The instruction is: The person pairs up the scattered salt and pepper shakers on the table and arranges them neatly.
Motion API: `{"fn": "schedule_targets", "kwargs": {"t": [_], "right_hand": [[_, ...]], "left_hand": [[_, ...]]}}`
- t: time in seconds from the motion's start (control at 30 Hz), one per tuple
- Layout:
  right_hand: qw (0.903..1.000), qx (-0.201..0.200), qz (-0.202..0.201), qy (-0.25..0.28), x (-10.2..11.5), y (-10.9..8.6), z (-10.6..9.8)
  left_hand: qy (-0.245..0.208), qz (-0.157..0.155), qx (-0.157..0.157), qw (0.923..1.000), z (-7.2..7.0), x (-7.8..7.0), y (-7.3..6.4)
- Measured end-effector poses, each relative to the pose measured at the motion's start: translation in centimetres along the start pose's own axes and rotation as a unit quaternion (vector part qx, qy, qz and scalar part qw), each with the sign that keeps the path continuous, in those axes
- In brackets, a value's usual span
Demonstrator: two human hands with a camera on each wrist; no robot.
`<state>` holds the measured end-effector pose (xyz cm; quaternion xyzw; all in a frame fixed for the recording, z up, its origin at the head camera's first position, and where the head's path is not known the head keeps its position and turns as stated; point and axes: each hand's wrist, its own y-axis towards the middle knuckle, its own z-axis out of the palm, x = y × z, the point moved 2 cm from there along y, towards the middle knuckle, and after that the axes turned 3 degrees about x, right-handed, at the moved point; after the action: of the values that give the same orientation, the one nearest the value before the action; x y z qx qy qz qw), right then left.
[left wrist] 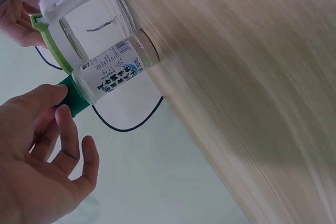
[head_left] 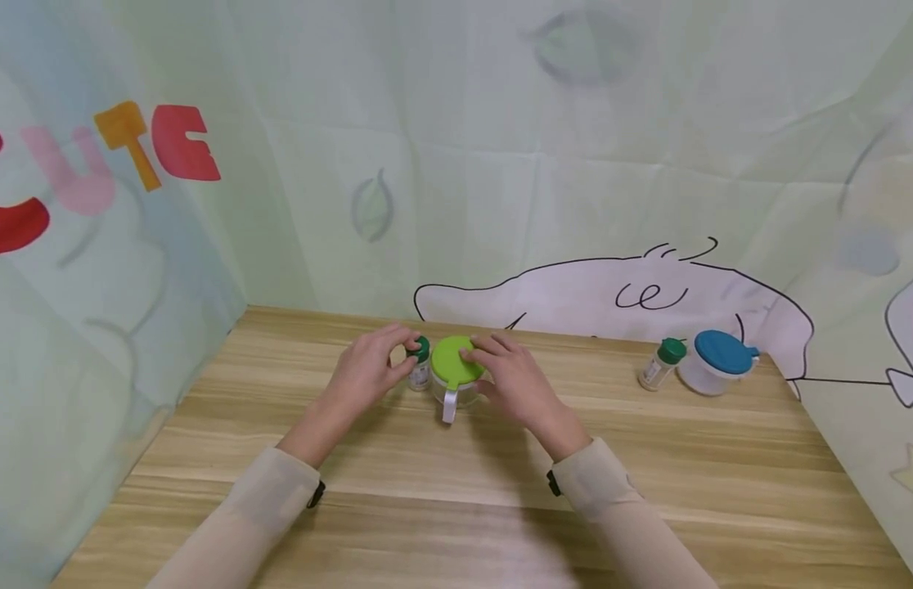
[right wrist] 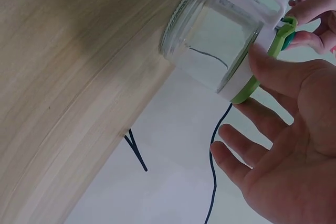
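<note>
A clear glass seasoning jar (right wrist: pixel 202 51) with a green lid (head_left: pixel 453 361) and a white handle (head_left: pixel 449 406) stands upright on the table. Just left of it stands a small spice bottle (left wrist: pixel 111 71) with a printed label and a dark green cap (left wrist: pixel 75 97). My left hand (head_left: pixel 364 368) pinches that cap between thumb and forefinger, its other fingers loosely bent. On the jar's right, my right hand (head_left: pixel 521 384) holds the lid rim, thumb on the near side and forefinger across the top. Both the bottle and the jar rest on the tabletop.
To the right stand a second green-capped bottle (head_left: pixel 661 365) and a jar with a blue lid (head_left: pixel 723 352), close together. The wooden table (head_left: pixel 456 507) ends at a printed cloth (head_left: pixel 471 204) behind and on both sides.
</note>
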<state>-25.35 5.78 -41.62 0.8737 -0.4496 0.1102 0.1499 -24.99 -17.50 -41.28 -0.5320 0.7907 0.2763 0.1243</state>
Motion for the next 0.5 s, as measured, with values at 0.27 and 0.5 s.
{"fn": "schedule_targets", "kwargs": {"t": [0.27,0.5], "right_hand": [[0.9999,-0.009,0.007,-0.008,0.13,0.11,0.22],[0.9997,-0.002,0.023,-0.007,0.04,0.12,0.33]], "left_hand": [[-0.009,-0.009,0.003,0.9999,0.05,0.31,0.02],[-0.012,-0.005,0.015,0.9998,-0.01,0.34,0.13]]}}
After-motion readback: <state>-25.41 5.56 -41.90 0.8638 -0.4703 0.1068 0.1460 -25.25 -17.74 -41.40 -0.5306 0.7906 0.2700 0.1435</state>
